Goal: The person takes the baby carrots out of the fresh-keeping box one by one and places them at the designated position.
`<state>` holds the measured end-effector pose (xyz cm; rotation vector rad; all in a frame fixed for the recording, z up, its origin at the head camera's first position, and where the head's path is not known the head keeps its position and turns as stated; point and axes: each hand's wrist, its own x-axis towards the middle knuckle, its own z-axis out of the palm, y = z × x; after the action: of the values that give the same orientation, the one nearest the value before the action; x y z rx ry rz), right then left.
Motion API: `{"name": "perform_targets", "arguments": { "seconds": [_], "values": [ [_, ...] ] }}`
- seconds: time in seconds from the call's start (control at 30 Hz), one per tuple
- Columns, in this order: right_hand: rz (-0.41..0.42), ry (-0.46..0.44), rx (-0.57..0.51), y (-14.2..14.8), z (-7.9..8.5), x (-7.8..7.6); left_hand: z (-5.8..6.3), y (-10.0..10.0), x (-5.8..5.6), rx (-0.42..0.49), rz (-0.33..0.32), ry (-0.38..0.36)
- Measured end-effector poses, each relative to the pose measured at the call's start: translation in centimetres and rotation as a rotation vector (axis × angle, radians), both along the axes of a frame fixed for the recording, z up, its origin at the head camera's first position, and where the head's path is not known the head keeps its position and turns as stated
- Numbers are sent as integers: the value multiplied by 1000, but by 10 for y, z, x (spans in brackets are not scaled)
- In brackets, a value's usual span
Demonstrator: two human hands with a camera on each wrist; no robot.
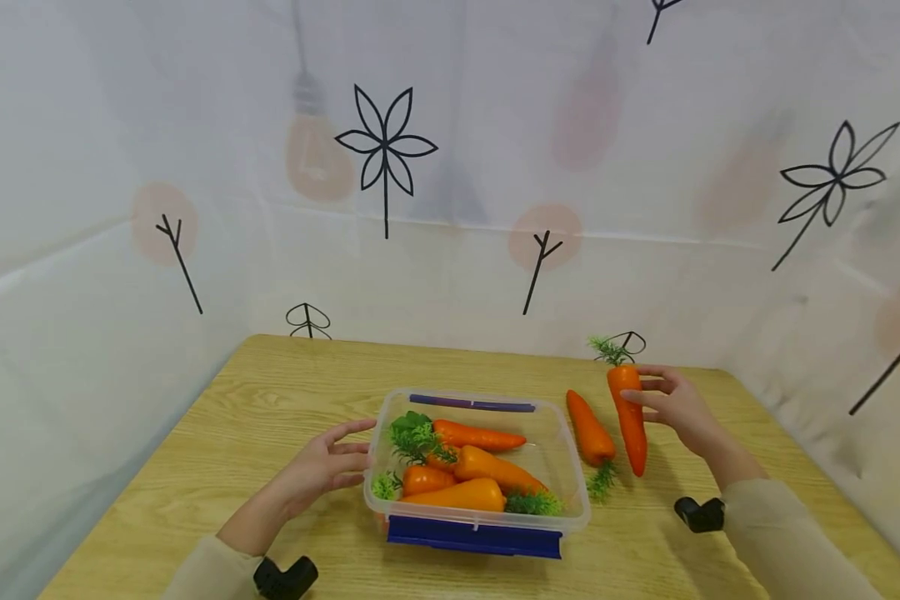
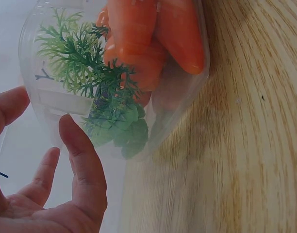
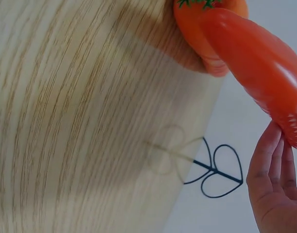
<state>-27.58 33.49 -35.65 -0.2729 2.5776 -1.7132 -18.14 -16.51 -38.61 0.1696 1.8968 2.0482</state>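
Note:
My right hand (image 1: 678, 408) pinches an orange toy carrot (image 1: 627, 425) near its leafy top, holding it upright with the tip down. In the right wrist view the fingers lie against the thick end of this carrot (image 3: 265, 68). A second carrot (image 1: 591, 429) lies just left of it, green leaves toward me. At the left wall of a clear plastic box (image 1: 581, 479) is my left hand (image 1: 318, 471), its fingers spread and fingertips right at the wall. Several toy carrots (image 1: 487, 436) with green leaves lie inside the box; the left wrist view shows their leaves (image 2: 85, 63) through the plastic.
The box has blue clip flaps (image 1: 472, 536) on its front and back sides. It stands on a wood-grain table (image 1: 285, 383). A white curtain (image 1: 450, 283) with printed flowers and twigs hangs behind the table and along both sides.

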Motion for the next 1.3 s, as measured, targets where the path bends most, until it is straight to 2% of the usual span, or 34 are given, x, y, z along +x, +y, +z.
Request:
{"name": "perform_targets", "arguments": {
  "seconds": [0.4,0.87,1.03,1.3],
  "values": [
    [2,-70,6,3,-18,-18,0,0,1,-2,-6,6],
    [-2,-204,69,0,-36,-28,0,1,0,-17,1,9],
    [1,-211,109,-3,-39,-30,1,1,1,-17,7,3],
    [39,-212,110,-3,-37,-29,0,1,1,-14,14,-2]
  ]
}}
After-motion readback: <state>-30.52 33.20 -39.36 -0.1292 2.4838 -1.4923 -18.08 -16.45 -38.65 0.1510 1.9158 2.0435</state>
